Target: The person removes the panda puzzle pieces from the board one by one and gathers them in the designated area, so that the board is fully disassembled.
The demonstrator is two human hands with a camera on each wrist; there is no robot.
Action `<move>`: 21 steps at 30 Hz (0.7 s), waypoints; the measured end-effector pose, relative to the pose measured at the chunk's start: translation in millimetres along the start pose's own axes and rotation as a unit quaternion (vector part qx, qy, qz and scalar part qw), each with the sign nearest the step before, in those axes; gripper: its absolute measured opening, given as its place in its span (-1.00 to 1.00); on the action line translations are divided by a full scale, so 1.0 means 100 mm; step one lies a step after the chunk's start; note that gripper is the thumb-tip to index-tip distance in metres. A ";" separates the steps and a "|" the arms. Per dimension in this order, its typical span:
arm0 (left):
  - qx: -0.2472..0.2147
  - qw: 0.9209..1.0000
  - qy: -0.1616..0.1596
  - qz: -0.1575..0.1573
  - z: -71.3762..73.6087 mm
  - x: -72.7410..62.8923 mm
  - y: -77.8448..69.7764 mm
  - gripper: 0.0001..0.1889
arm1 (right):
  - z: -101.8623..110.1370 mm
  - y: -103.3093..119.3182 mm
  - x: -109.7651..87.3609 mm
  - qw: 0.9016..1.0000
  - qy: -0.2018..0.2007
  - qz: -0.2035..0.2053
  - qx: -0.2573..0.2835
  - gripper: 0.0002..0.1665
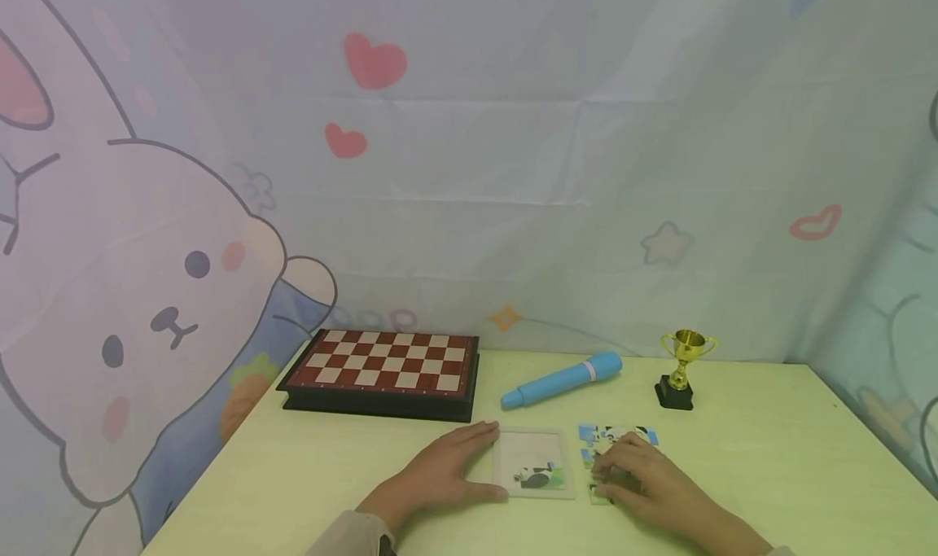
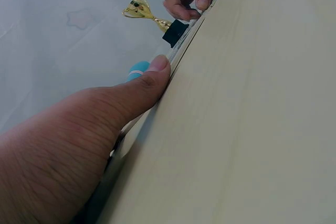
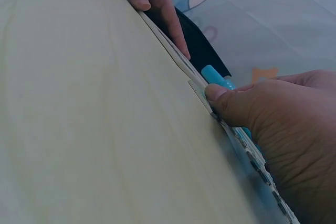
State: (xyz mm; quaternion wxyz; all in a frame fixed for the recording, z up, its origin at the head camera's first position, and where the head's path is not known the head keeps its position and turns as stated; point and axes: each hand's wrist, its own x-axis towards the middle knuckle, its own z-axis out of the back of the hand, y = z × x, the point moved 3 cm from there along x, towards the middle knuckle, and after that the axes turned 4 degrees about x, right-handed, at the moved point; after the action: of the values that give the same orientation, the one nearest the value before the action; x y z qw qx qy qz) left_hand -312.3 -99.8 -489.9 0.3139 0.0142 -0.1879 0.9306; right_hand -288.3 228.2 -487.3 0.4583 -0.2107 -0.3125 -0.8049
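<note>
On the pale table lies a white puzzle frame (image 1: 531, 493) with joined panda pieces (image 1: 538, 477) in its lower right part. My left hand (image 1: 449, 472) rests at the frame's left edge, fingers extended and thumb near its lower corner. To the right, my right hand (image 1: 655, 483) bends over loose panda puzzle pieces (image 1: 589, 434), hiding some of them. Its thumb and fingers pinch a puzzle piece (image 1: 599, 497) at the lower left of that group. In the right wrist view the thumb (image 3: 223, 98) lies against a thin piece edge.
A folded red-and-white chessboard box (image 1: 388, 365) stands at the back left. Behind the frame lies a blue pen-shaped stick (image 1: 560, 383). A small gold trophy cup (image 1: 681, 369) on a black base stands at the back right. A printed cloth (image 1: 476, 238) hangs behind the table.
</note>
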 end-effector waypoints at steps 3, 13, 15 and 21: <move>-0.002 1.000 -0.001 -0.003 0.00 0.00 0.01 -0.01 | 0.00 -0.01 0.00 1.000 -0.001 0.006 -0.004 -0.70; -0.002 1.000 0.000 0.000 0.01 0.00 0.01 -0.01 | 0.00 -0.01 0.02 1.000 -0.016 0.018 0.007 -0.64; -0.005 1.000 0.000 0.001 0.01 -0.01 0.01 -0.01 | -0.01 0.00 0.03 0.999 -0.021 0.025 -0.003 -0.61; -0.007 1.000 0.000 0.000 0.02 -0.01 0.00 0.00 | -0.12 0.06 0.15 0.998 -0.027 0.033 -0.050 -0.62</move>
State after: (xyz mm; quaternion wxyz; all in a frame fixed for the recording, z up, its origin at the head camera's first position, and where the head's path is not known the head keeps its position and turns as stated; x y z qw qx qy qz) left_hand -311.5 -100.6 -488.2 0.3144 0.0118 -0.1943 0.9291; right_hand -291.1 208.5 -485.2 0.4651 -0.2655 -0.2768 -0.7978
